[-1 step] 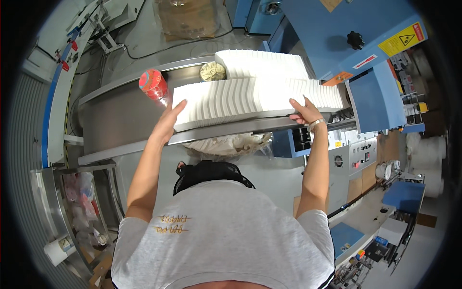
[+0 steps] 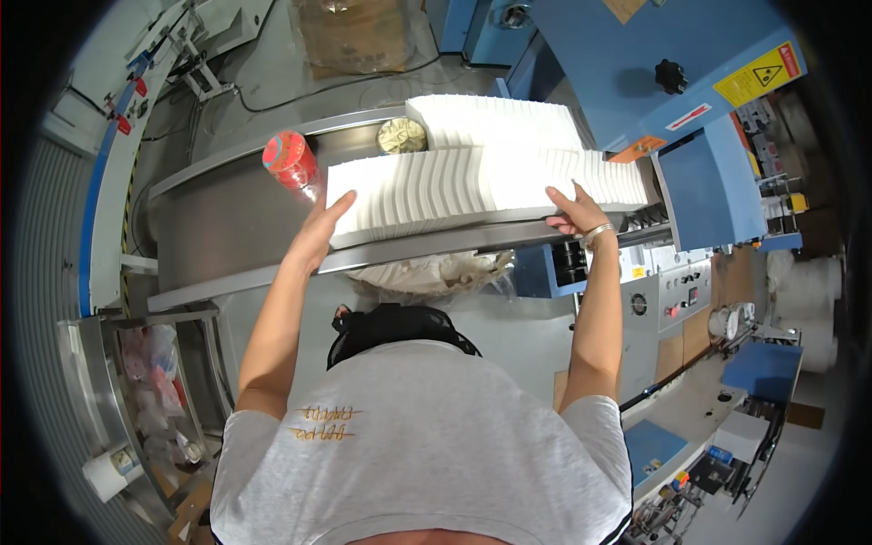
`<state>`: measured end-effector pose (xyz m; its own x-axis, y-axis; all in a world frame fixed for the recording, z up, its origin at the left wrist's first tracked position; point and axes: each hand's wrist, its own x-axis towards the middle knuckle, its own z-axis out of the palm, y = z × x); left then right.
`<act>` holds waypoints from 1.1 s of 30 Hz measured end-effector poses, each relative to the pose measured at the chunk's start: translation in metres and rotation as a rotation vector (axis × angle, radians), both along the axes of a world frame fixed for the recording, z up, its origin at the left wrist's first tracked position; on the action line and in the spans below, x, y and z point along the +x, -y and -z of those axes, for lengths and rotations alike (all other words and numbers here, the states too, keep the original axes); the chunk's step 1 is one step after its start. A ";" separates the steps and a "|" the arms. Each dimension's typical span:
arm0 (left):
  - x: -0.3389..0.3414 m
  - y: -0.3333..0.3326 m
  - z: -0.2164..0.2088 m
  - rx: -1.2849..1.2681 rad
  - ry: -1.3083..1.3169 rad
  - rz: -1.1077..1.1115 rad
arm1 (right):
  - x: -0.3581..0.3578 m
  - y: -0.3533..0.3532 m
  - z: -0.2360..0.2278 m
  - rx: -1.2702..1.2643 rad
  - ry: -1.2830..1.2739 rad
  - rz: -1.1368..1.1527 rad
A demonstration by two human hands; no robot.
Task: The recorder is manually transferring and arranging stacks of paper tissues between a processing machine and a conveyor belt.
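Observation:
A long row of white folded paper stacks (image 2: 427, 193), like napkins or paper towels, stands on edge in a metal trough (image 2: 227, 204). My left hand (image 2: 320, 227) presses against the row's left end, its thumb along the front corner. My right hand (image 2: 579, 213) grips the front side farther right, thumb over the top edge and fingers low; part of its grip is hidden. Behind lies a second row of white paper (image 2: 495, 121). A red-topped container (image 2: 291, 161) and a round, crinkled yellowish object (image 2: 401, 136) sit in the trough beside the rows.
A blue machine (image 2: 609, 73) with a black knob (image 2: 671, 76) and an orange piece (image 2: 639, 149) adjoins the trough's right end. Bagged material (image 2: 436, 272) lies below the front rail. A metal rack (image 2: 154, 363) with plastic bags is at left; a wrapped carton (image 2: 352, 36) stands beyond.

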<state>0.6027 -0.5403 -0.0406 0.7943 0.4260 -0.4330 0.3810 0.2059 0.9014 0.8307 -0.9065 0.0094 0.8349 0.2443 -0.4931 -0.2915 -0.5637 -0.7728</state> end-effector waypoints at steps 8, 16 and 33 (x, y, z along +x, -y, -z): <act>0.002 -0.013 -0.010 -0.013 -0.045 0.097 | 0.014 -0.002 -0.004 -0.091 -0.158 -0.070; -0.005 -0.028 -0.026 0.091 0.009 0.278 | -0.002 -0.033 -0.015 -0.109 -0.272 -0.206; -0.212 -0.238 -0.021 0.035 -0.062 -0.156 | -0.139 -0.262 0.016 0.014 -0.098 -0.694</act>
